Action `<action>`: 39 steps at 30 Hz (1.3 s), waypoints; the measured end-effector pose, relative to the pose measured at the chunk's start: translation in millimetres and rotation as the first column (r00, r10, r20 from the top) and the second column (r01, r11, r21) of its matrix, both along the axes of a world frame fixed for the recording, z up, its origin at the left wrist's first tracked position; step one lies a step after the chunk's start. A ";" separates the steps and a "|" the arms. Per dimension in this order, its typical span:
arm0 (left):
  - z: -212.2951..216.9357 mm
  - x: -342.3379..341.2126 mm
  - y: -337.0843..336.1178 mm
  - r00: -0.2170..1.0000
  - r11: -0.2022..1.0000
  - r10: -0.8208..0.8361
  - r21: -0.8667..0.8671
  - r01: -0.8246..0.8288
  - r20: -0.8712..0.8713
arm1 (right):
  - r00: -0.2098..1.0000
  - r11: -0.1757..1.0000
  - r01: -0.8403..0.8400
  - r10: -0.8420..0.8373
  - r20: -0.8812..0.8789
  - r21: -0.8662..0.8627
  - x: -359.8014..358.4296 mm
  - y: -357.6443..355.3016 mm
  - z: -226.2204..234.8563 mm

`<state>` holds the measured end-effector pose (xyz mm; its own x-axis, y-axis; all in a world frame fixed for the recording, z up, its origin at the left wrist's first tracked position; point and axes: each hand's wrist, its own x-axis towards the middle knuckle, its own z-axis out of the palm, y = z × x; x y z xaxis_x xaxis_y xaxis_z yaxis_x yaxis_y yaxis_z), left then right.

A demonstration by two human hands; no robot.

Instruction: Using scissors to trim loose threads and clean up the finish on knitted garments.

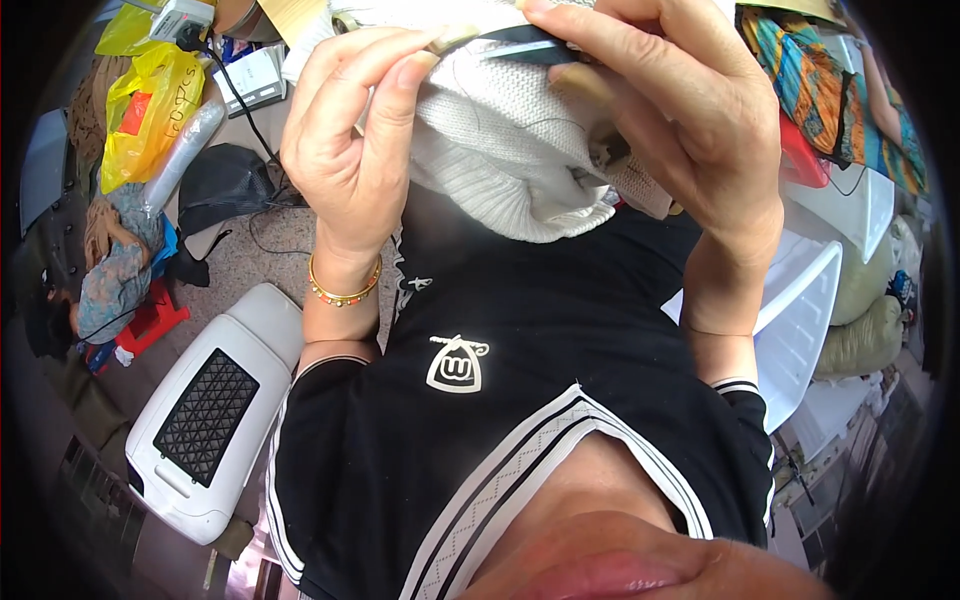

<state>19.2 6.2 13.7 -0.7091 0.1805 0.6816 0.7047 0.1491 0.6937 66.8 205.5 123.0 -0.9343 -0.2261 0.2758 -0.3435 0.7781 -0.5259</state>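
Observation:
A white knitted garment (pixel 500 190) hangs in front of my chest, with ribbed folds at its lower edge. A narrow dark strip (pixel 515 42) runs across its upper part between my two hands; a pale sheen lies along it, and I cannot tell what it is made of. My left hand (pixel 345 150) is closed, its thumb and forefinger pinching the strip's left end. At the other end, my right hand (pixel 690 110) grips the strip between thumb and fingers. A thin dark thread curls over the knit below the strip.
To the left are a yellow plastic bag (pixel 165 110), a black cap-like item (pixel 222 188), a black cable and a white plastic case with a black grille (pixel 210 415). White plastic bins (pixel 800 320) and colourful patterned fabric (pixel 800 90) stand at right. Another person sits at far left.

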 end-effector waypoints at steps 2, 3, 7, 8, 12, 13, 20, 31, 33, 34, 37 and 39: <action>-0.1 -0.7 0.6 1.000 1.000 0.002 -0.010 -0.002 0.006 | 1.000 1.000 0.002 -0.002 0.002 -0.009 -1.4 -0.2 0.8; -0.5 -1.3 1.0 1.000 1.000 0.011 -0.020 -0.011 -0.021 | 1.000 1.000 0.008 -0.008 0.008 -0.003 -2.0 -0.6 1.2; 0.6 0.1 4.8 1.000 1.000 0.003 -0.006 -0.004 -0.015 | 1.000 1.000 0.010 -0.010 0.010 0.005 -3.7 -0.4 -0.2; 1.3 0.7 4.9 1.000 1.000 0.006 -0.004 -0.006 -0.013 | 1.000 1.000 0.007 -0.007 0.012 0.008 -4.5 -0.7 -1.4; -0.3 -1.4 5.7 1.000 1.000 0.009 0.000 -0.009 -0.021 | 1.000 1.000 -0.002 0.002 -0.009 -0.005 -5.9 -1.9 -5.6; -1.4 -2.5 5.7 0.998 1.000 0.008 0.004 -0.008 -0.055 | 1.000 1.000 0.005 -0.005 -0.007 -0.012 -5.8 -2.3 -6.3; -1.3 -2.6 5.7 0.999 0.998 -0.028 0.054 0.027 0.023 | 1.000 0.997 0.024 -0.023 0.011 -0.073 -7.0 -4.0 -10.0; 0.6 -2.6 7.8 0.999 0.998 -0.027 0.053 0.025 0.037 | 0.998 0.996 0.060 -0.059 0.006 -0.070 -3.8 -7.0 -10.0; 0.1 -2.3 8.0 0.999 0.998 -0.026 0.055 0.023 0.042 | 0.998 0.996 0.058 -0.057 0.013 -0.068 -4.1 -6.8 -8.7; 0.0 -2.2 8.3 0.999 0.998 -0.025 0.057 0.023 0.047 | 0.998 0.996 0.057 -0.056 0.020 -0.065 -4.1 -6.5 -7.8; -2.0 -3.6 7.1 1.000 0.998 -0.022 0.052 0.021 0.019 | 0.999 0.998 0.046 -0.045 0.007 -0.044 -4.0 -7.7 -7.5; -1.7 -3.8 7.5 0.999 0.998 -0.032 0.052 0.032 0.016 | 0.999 0.999 0.050 -0.050 -0.006 -0.011 -3.8 -8.7 -5.6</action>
<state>15.4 13.7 12.0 -0.7153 0.1682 0.6783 0.6964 0.0903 0.7120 63.0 196.8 117.4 -0.9426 -0.1758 0.2839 -0.3075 0.7885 -0.5326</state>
